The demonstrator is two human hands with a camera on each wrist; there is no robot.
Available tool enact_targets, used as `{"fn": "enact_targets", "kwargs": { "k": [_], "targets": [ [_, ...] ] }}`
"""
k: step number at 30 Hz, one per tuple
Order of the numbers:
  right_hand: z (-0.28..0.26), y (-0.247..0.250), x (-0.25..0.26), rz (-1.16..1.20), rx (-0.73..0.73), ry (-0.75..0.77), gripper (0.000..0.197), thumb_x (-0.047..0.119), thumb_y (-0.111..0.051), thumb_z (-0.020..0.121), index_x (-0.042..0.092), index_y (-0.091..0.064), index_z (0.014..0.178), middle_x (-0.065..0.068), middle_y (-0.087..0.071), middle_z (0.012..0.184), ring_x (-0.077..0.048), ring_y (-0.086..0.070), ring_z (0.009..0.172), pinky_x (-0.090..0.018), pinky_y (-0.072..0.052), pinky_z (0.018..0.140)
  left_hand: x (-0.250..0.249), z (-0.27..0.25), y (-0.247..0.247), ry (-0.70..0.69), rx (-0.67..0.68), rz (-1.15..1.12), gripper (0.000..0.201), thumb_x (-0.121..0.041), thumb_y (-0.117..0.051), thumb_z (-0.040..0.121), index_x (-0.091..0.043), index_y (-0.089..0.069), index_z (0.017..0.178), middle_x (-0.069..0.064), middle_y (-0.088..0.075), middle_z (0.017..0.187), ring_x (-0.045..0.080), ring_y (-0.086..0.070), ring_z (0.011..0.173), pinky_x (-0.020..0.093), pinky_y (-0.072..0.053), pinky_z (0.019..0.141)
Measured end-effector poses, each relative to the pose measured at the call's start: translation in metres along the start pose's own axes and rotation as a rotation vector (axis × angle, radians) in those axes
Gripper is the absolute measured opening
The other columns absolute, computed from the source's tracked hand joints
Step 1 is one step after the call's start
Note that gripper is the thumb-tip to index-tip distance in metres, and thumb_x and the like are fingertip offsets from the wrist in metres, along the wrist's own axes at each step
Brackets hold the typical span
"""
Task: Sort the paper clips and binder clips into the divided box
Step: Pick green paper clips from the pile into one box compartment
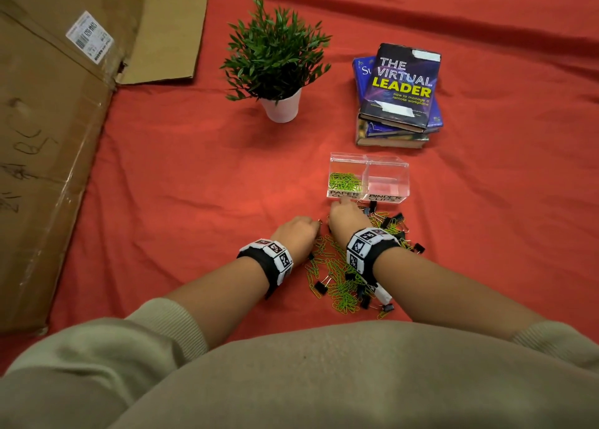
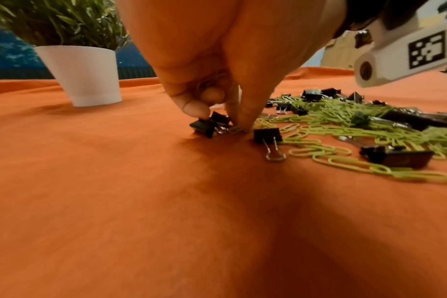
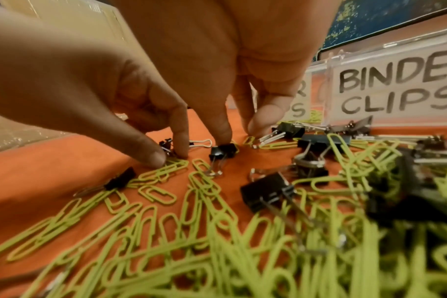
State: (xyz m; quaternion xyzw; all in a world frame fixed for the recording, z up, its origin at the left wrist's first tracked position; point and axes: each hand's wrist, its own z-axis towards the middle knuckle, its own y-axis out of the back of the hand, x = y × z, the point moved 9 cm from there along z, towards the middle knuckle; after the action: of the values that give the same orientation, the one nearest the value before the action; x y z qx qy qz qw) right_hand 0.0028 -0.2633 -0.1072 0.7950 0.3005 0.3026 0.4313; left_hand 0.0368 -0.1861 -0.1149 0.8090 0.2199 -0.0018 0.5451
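A clear divided box (image 1: 368,156) stands on the red cloth; green paper clips (image 1: 345,180) lie in its left "PAPER CLIPS" half, and the "BINDER CLIPS" half (image 3: 396,90) shows none. A mixed pile of green paper clips (image 1: 340,273) and black binder clips (image 3: 265,193) lies in front of it. My left hand (image 1: 296,234) is at the pile's left edge, its fingers curled over some clips in the palm, thumb and forefinger pinching a green paper clip (image 2: 234,129) on the cloth. My right hand (image 3: 239,139) points down beside it, one fingertip (image 3: 223,136) touching a small binder clip (image 3: 222,151).
A potted green plant (image 1: 281,105) stands behind the hands. A stack of books (image 1: 400,94) sits behind the box. A large cardboard carton (image 1: 48,136) fills the left side. Bare red cloth (image 1: 181,201) lies left of the hands.
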Motion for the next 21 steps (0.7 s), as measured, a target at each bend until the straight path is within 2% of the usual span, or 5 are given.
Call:
{"fn": "enact_targets", "kwargs": {
  "k": [5,10,16,19,21],
  "targets": [
    [-0.002,-0.006,0.001,-0.003,0.013,0.067,0.029,-0.004,-0.044,0.087,-0.004,-0.053,0.115,-0.02,-0.052,0.119,-0.037,-0.053,0.111,-0.045,-0.048,0.092,-0.008,-0.001,-0.001,-0.028,0.028,0.076,0.023,-0.003,-0.047,0.089,0.0,-0.053,0.111,0.016,-0.056,0.116,0.034,-0.052,0.114,0.044,-0.046,0.095],
    [-0.009,-0.007,-0.016,0.041,-0.006,0.026,0.029,0.006,-0.048,0.088,-0.002,-0.056,0.115,-0.018,-0.059,0.116,-0.033,-0.054,0.11,-0.038,-0.046,0.091,-0.005,0.002,0.0,0.043,0.032,0.047,0.031,-0.013,-0.051,0.09,0.001,-0.05,0.118,0.017,-0.053,0.122,0.034,-0.049,0.119,0.043,-0.043,0.097],
    [-0.022,-0.01,-0.026,-0.005,-0.011,0.067,0.027,-0.003,-0.048,0.085,-0.003,-0.053,0.111,-0.018,-0.052,0.115,-0.032,-0.049,0.109,-0.038,-0.045,0.092,-0.013,0.002,-0.008,0.007,0.036,0.196,0.031,-0.011,-0.038,0.095,0.001,-0.047,0.122,0.018,-0.053,0.124,0.034,-0.05,0.117,0.042,-0.045,0.091],
    [-0.024,-0.007,-0.032,0.004,-0.017,0.051,0.025,-0.007,-0.045,0.086,-0.003,-0.054,0.109,-0.017,-0.05,0.114,-0.032,-0.053,0.101,-0.035,-0.045,0.085,-0.01,0.002,-0.006,0.037,0.038,0.098,0.035,-0.018,-0.047,0.092,0.001,-0.047,0.121,0.018,-0.051,0.124,0.035,-0.049,0.117,0.042,-0.042,0.096],
    [-0.024,-0.006,-0.033,-0.019,-0.005,0.057,0.029,-0.008,-0.046,0.085,-0.002,-0.052,0.113,-0.016,-0.051,0.115,-0.032,-0.053,0.106,-0.036,-0.045,0.087,-0.003,0.001,0.001,0.088,0.023,-0.069,0.035,-0.02,-0.052,0.09,0.002,-0.048,0.117,0.02,-0.051,0.121,0.036,-0.05,0.113,0.042,-0.04,0.095]
  ]
}}
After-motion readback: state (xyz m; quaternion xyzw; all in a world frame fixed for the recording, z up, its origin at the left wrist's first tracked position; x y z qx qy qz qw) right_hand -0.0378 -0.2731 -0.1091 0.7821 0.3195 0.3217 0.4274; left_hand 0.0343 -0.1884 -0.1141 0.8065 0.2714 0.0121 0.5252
